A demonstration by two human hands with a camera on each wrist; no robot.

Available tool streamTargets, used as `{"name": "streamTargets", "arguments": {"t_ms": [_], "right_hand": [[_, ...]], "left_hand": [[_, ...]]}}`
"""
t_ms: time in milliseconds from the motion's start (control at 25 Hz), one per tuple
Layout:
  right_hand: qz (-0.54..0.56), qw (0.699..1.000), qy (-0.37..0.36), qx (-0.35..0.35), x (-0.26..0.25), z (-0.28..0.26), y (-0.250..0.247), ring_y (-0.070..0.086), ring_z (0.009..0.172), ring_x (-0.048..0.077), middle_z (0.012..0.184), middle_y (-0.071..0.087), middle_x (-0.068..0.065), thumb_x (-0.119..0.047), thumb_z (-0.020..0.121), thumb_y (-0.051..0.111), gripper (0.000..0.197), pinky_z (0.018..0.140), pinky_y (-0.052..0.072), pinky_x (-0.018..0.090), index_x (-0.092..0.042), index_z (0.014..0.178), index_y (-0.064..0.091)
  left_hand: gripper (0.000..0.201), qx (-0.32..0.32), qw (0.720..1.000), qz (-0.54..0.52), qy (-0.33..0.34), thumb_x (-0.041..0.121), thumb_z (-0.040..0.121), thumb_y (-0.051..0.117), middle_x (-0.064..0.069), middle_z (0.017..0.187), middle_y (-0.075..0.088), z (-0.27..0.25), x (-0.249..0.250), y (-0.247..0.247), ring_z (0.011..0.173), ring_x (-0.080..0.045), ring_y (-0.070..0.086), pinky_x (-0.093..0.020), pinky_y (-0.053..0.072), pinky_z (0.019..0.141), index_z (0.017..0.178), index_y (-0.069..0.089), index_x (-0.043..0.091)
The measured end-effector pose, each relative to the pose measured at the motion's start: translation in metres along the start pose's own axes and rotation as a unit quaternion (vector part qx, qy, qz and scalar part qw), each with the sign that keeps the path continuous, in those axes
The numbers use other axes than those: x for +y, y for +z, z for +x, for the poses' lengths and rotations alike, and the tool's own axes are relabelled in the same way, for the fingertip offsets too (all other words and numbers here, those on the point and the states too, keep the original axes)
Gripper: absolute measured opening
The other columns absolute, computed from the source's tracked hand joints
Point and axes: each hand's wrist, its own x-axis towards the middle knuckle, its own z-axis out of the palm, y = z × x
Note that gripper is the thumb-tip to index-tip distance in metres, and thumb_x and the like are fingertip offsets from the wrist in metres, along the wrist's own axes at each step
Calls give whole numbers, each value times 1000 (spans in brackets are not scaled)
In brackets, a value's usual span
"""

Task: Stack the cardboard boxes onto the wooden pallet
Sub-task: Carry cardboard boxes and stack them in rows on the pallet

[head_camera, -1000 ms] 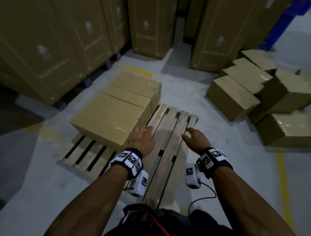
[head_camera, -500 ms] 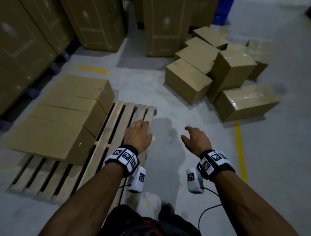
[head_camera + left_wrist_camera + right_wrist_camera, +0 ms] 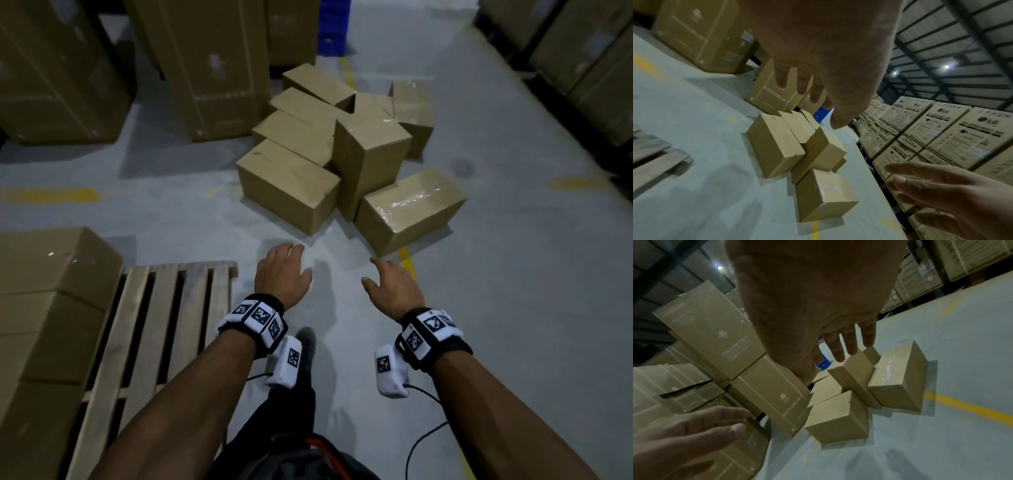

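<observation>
1. Right now, from the head view, both of your hands are empty and spread: the left hand [image 3: 282, 274] and right hand [image 3: 394, 291] hover palm-down over the bare floor [image 3: 513, 274], touching nothing. The wooden pallet [image 3: 164, 325] sits at your left with stacked boxes [image 3: 51, 291] already filling its far-left part; the slats beside them are free. The loose pile of cardboard boxes [image 3: 335, 150] lies ahead on the floor, apart from the pallet. I judge you are between loads, reaching for the next one. The nearest box [image 3: 287, 185] and the taped box [image 3: 411, 209] are the easiest picks; the upright box [image 3: 370, 157] leans among the others, so leave it until its neighbours are gone.

2. Next, the left wrist view shows your left hand [image 3: 818, 56] with fingers straight and loose, and the nearest box [image 3: 774, 146] standing clear on its open side. Take that one by its two short ends, one hand each.

3. Finally, the right wrist view shows the right hand [image 3: 813, 305] likewise fanned out and holding nothing, with the taped box [image 3: 898, 374] just beside the yellow line [image 3: 972, 408]. Its shiny tape probably slides, so grip under the bottom edges, then set the load flush against the boxes on the pallet.
</observation>
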Motion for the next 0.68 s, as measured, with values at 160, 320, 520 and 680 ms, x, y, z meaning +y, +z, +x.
{"name": "streamTargets", "arguments": {"t_ms": [160,320,520,680], "right_hand": [[-1,999,33,2,5,100,-39,42,135,35,149,46,13,-39,100,51,57,107,39,45,-16,150,38],[10,998,58,13,14,186,-86,49,128,37,141,52,16,-40,97,53,55,104,42,44,-17,147,42],[19,999,51,4,31,276,-131,45,131,35,146,47,14,-40,99,50,56,105,42,46,-20,149,38],[1,1000,13,-14,50,373,-159,45,130,35,146,47,14,-40,99,49,52,105,41,47,-20,146,41]], "left_hand": [[51,-34,999,1,26,35,98,51,-9,150,39,118,18,-1,137,-29,34,-39,32,107,144,41,15],[46,-41,997,20,55,32,94,53,-10,142,46,224,48,-19,130,-29,40,-38,37,100,136,47,13],[47,-44,996,38,65,32,96,52,-10,146,45,318,85,-30,133,-28,39,-39,36,104,139,46,13],[48,-38,998,49,13,32,97,51,-10,147,43,392,104,-20,134,-27,38,-41,36,105,141,44,14]]}}
